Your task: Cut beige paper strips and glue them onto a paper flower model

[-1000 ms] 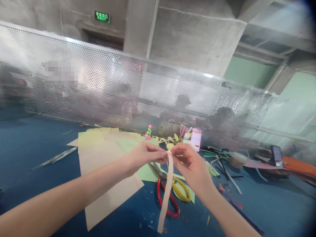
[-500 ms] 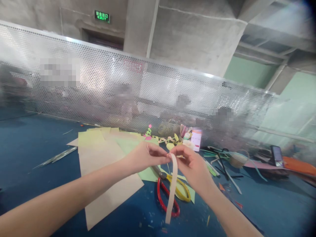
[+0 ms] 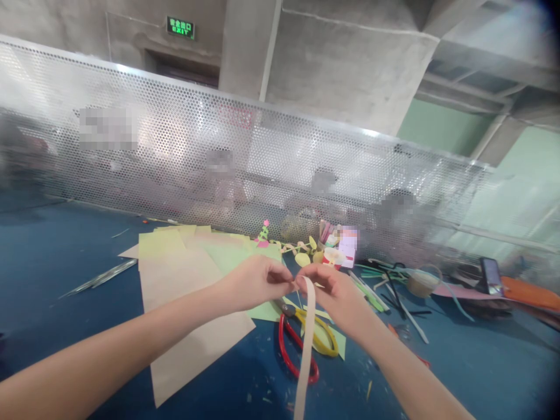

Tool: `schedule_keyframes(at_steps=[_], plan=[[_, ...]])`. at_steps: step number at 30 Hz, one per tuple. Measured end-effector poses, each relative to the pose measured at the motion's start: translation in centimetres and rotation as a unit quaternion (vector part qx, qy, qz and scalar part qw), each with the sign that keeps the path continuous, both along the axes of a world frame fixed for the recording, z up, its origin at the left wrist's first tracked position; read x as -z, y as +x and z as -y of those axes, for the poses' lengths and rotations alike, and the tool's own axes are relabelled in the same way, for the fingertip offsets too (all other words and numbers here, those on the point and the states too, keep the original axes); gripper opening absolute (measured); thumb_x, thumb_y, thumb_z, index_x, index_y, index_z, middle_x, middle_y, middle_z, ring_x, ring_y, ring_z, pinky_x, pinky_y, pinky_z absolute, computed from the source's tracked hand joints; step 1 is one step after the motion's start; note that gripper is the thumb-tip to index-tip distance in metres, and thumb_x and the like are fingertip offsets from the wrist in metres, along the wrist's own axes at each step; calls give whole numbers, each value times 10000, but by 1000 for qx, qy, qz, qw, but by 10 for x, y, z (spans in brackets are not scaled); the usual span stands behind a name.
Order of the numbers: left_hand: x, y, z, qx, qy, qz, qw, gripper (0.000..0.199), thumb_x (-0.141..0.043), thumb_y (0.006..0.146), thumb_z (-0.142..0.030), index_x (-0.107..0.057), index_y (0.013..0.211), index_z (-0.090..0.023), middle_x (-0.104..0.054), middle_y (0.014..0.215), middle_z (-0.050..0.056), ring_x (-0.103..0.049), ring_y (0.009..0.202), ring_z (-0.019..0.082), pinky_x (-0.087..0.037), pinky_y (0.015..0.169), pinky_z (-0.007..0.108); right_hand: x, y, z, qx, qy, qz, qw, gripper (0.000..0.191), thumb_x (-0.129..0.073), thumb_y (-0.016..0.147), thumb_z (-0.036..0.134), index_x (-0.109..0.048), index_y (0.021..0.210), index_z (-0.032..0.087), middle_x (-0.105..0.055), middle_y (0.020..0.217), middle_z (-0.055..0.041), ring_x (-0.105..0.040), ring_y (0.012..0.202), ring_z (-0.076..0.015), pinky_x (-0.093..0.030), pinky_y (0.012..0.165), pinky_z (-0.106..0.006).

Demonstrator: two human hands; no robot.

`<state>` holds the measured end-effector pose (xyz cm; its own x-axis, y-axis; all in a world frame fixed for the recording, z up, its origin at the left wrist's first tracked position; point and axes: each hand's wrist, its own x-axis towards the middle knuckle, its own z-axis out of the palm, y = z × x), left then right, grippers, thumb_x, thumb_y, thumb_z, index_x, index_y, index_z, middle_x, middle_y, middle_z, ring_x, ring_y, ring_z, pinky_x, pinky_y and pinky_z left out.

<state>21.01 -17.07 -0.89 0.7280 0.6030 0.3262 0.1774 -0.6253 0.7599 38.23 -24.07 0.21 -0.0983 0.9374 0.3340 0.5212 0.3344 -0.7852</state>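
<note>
Between my two hands a narrow pale paper strip (image 3: pixel 307 344) is pinched at its upper end, and the rest hangs down toward me. My left hand (image 3: pixel 258 282) has thumb and forefinger closed at the strip's tip. Fingers of my right hand (image 3: pixel 335 294) close on the strip just beside it. Under the strip lie scissors (image 3: pixel 318 346) with one red and one yellow handle; their blades are mostly hidden by my left hand. Pale pink paper sheets (image 3: pixel 188 350) and green paper (image 3: pixel 262 310) spread beneath my left forearm.
A perforated metal screen (image 3: pixel 184 146) rises behind the blue table (image 3: pixel 52 251). A small paper tree (image 3: pixel 263 233), a propped phone (image 3: pixel 347 246) and yellow paper leaves (image 3: pixel 301 259) stand near it. Wire-like sticks (image 3: pixel 98 279) lie left; pipe cleaners (image 3: pixel 396 291) and a small basket (image 3: pixel 423 282) lie right.
My hands have shifted slightly down, and the right a little toward me. The strip's hanging end now reaches lower, to the bottom edge of the view.
</note>
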Motion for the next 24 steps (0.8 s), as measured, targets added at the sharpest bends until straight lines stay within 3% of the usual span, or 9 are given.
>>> schedule_keyframes(at_steps=[10,17,24], plan=[[3,5,-5,6,-72,75,995,210,-598,757,-371,-682,804,-184,-680,758,33,-607,709,154,-461,686,258,0,-3,-1,8,-72,-62,995,329,-532,783,490,-549,651,189,-523,594,23,-491,572,-124,-412,581,-247],[5,5,-4,4,-126,85,988,228,-626,729,-388,-685,782,-174,-685,754,38,-619,711,163,-472,691,272,7,0,-4,3,-85,-128,988,271,-579,776,444,-592,709,182,-532,629,12,-510,619,-132,-447,628,-254],[3,6,-2,12,-198,95,976,230,-666,699,-375,-685,783,-161,-692,767,53,-616,730,161,-470,748,302,13,-4,-6,-31,-149,-295,943,268,-607,777,400,-615,686,148,-549,659,5,-503,606,-90,-440,611,-198]])
